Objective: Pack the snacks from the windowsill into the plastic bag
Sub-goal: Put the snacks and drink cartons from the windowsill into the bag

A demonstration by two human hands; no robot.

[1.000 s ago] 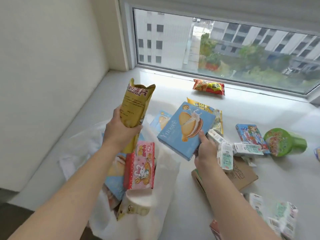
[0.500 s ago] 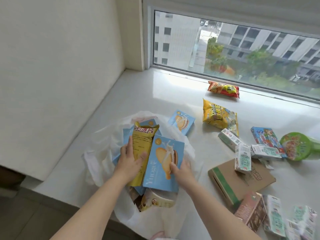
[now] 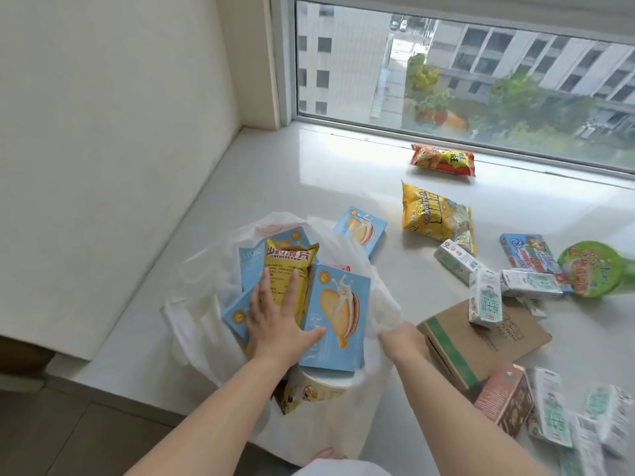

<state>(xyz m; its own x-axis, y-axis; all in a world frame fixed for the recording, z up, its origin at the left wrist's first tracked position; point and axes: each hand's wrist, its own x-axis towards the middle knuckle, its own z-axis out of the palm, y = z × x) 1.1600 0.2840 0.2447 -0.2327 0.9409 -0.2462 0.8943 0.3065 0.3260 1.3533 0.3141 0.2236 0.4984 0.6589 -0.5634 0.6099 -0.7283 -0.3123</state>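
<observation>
While one second ago both packs were being held up in the air above the sill, they are now lying inside the plastic bag (image 3: 206,280), which is sitting open in the lower centre of the head view, at the near edge of the windowsill (image 3: 292,173). The left hand (image 3: 275,321) is resting flat, fingers spread and straight, on the yellow yam-chip pouch (image 3: 288,266) and is pressing it down among the packs. The blue biscuit box (image 3: 338,314) is standing just right of the pouch, touching it, with the thumb lying on its face. The right hand (image 3: 402,340) has let go of this box and is now pinching the right rim of the bag, so it seems (the fingertips are hidden behind the plastic).

This means that two more snacks are packed, and the bag is already looking rather full. Much is still waiting on the sill: a second small blue box (image 3: 360,230) just behind the bag, a yellow chip bag (image 3: 436,216) in the centre right, a red snack pack (image 3: 443,159) near the window (image 3: 481,63), a green noodle cup (image 3: 591,273) at the right edge, and several milk cartons (image 3: 484,298) around a flat cardboard box (image 3: 481,341). In my judgement the next move is reaching for the small blue box, while the right hand is keeping the bag mouth open.
</observation>
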